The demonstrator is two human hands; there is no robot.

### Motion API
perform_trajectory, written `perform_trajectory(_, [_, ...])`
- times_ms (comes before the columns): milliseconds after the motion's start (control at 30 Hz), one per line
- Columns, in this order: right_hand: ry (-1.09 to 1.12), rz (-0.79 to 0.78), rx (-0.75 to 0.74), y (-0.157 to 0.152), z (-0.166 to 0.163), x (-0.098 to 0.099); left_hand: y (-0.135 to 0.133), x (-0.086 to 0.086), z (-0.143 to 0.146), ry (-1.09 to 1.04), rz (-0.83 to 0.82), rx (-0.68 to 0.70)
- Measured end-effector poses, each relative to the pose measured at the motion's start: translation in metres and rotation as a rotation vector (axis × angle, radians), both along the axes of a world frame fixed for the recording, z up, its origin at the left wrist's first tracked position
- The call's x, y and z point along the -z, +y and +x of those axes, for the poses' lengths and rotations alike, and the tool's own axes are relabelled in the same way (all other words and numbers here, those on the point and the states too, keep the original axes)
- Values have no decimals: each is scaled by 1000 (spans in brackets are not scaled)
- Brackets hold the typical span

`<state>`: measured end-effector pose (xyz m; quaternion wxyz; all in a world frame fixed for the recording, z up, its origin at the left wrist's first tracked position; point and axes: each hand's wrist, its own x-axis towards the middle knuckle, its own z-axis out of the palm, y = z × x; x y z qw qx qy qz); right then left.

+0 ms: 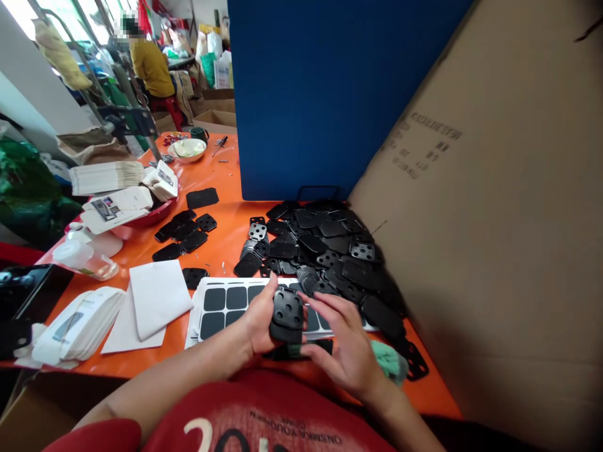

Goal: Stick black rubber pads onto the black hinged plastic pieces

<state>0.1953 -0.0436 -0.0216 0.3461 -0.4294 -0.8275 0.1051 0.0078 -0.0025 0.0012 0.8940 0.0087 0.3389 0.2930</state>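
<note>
My left hand is closed around a black hinged plate with round holes. Just to its right is my right hand, fingers apart, its fingertips close to the plate's edge; whether they touch it I cannot tell. Beneath both hands lies a white sheet with rows of dark rounded squares, partly covered by them. A green cloth sits by my right wrist. Behind the sheet rises a heap of similar black plates.
A smaller group of black plates lies to the left. White papers, stacked white cards and a clear bottle line the left side. A blue panel and a cardboard wall close off the back and right. A person sits far back.
</note>
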Motion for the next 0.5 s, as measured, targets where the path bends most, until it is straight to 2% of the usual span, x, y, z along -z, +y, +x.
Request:
perform_trajectory(100, [-23, -31, -134, 13, -21, -3, -7, 2, 3, 47, -35, -6])
perform_trajectory(233, [-22, -28, -252, 24, -28, -1, -13, 11, -2, 155, 13, -82])
perform_trajectory(400, [-73, -8, -314, 27, -30, -8, -19, 12, -2, 240, -49, -123])
perform_trajectory(500, [-165, 87, -326, 25, -34, -8, -19, 11, 1, 325, -92, -124])
